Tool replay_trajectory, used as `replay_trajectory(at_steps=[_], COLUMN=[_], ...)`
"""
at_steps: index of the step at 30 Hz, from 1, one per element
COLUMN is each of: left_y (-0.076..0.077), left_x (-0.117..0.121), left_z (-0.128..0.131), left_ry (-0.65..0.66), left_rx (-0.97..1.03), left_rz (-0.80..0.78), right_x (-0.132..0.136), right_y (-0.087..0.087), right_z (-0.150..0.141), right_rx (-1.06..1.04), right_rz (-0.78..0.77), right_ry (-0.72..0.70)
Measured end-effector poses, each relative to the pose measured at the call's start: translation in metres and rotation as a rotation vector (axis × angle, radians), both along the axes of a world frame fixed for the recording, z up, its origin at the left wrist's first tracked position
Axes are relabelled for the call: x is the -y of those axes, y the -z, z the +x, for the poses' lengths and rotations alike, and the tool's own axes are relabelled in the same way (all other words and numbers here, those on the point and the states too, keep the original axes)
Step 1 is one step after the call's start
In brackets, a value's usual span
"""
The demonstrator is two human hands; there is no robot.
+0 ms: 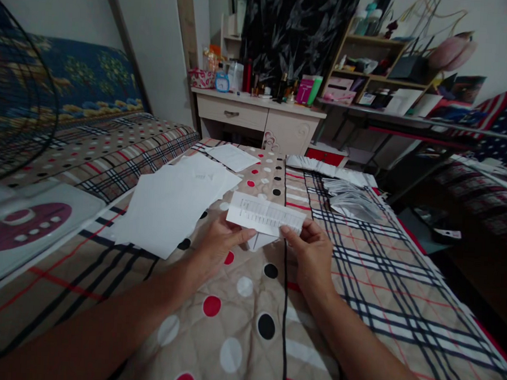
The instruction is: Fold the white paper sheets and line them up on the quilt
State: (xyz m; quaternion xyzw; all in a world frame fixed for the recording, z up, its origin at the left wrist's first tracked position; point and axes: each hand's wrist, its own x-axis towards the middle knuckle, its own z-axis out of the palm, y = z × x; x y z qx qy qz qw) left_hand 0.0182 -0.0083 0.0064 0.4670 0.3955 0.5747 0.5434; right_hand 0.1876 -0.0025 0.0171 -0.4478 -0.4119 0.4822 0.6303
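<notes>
Both of my hands hold a folded white sheet of paper (265, 213) with printed lines on it, above the quilted bedspread. My left hand (223, 239) pinches its left end, thumb on the near face. At the right end, my right hand (312, 247) grips it between thumb and fingers. A pale folded flap hangs below the printed part. To the left lies a loose stack of white sheets (176, 197), with a smaller white paper (232, 156) beyond it. On the right, a pile of folded papers (350, 199) rests near a long row of white papers (329, 168).
A dotted and checked bedspread (238, 325) spreads beneath everything. A white item with a purple print (31, 223) lies at the left, near a black fan guard (48, 122). A cluttered dresser (236, 112) and a shelf unit (374, 77) stand beyond the bed.
</notes>
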Motion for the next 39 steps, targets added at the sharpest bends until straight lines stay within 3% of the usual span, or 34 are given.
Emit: replay_trajectory(at_steps=[7,16,22,26,35,39], left_y=[-0.006,-0.002,0.001,0.001,-0.003,-0.002], left_x=[0.007,0.000,-0.010,-0.014,-0.014,-0.014], left_z=[0.007,-0.005,-0.017,-0.022,-0.029,-0.029], left_ry=[-0.016,-0.046,-0.026,-0.043,-0.146,-0.161], left_rx=[0.111,-0.054,-0.125,-0.187,-0.369,-0.351], left_rz=[-0.127,-0.052,0.129,0.207,0.163,0.120], right_x=[0.012,0.007,0.004,0.006,0.009,0.010], right_y=[0.003,0.008,0.006,0.006,0.007,0.005], right_z=[-0.012,-0.009,-0.006,-0.005,-0.007,-0.007], right_rx=[-0.118,-0.192,-0.127,-0.064,0.030,0.043], right_rz=[-0.064,-0.173,-0.180,-0.189,-0.155,-0.160], right_ry=[-0.122,-0.118,0.012,0.008,-0.067,-0.077])
